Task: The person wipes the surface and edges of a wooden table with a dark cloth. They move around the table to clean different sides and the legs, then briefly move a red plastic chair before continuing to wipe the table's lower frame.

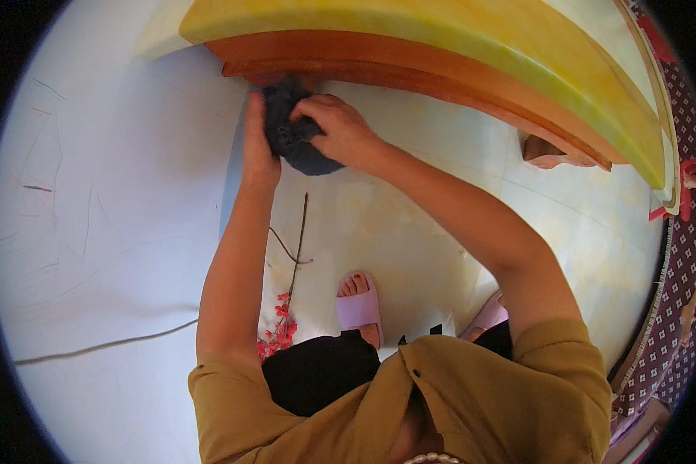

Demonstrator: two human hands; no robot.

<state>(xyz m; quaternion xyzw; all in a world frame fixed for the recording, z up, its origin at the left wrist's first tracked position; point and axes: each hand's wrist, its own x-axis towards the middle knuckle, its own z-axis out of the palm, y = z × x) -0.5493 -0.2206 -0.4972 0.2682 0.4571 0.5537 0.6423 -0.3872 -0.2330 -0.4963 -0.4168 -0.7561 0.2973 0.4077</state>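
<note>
Both hands are on a dark, soft-looking article [304, 153] with a rounded lower edge, perhaps a cap. It is held up near the end of the orange-brown wooden apron of a table. My left hand [258, 139] supports its left side, with part of the fingers hidden behind it. From the right, my right hand [339, 130] grips its surface with bent fingers. The article's upper part is blurred and comes close to the wood [325, 55]; whether the two touch, I cannot tell.
A yellow marble-look tabletop [412, 20] curves overhead, with a wooden leg [542, 152] at right. A white wall [110, 232] with scribbles and a cable [104, 347] is on the left. An artificial branch with red flowers [284, 325] lies near my slippered foot [358, 301]. Patterned fabric [655, 342] hangs at far right.
</note>
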